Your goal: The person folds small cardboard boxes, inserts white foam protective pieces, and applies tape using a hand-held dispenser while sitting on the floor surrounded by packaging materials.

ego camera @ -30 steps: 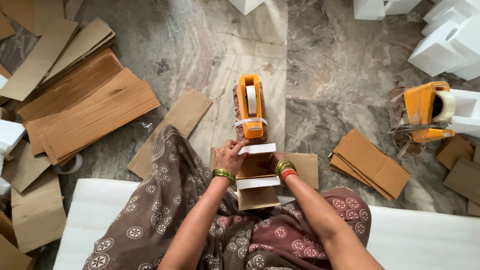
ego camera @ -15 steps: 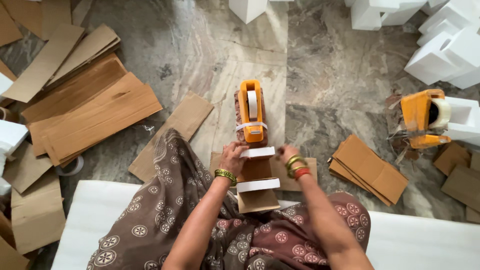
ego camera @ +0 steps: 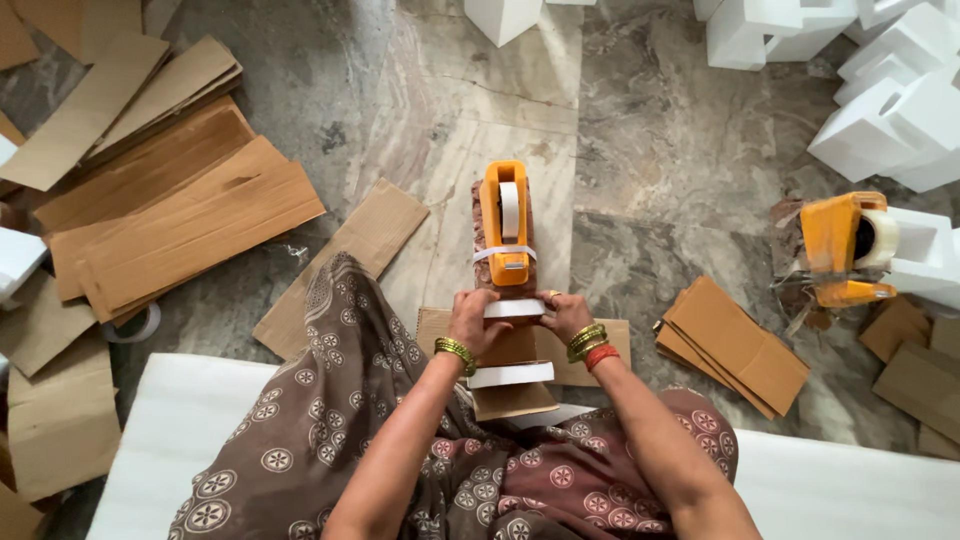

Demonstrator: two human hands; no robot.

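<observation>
Left hand [ego camera: 472,318] and right hand [ego camera: 563,315] now meet, fingers closed on the white block [ego camera: 514,309] at the dispenser's [ego camera: 505,225] near end; a second ago the right sat lower. The cardboard piece [ego camera: 512,372] lies between the forearms, long axis running away from the person. Bare floor [ego camera: 660,190] opens ahead, cardboard stacks [ego camera: 170,215] crowd the left
</observation>
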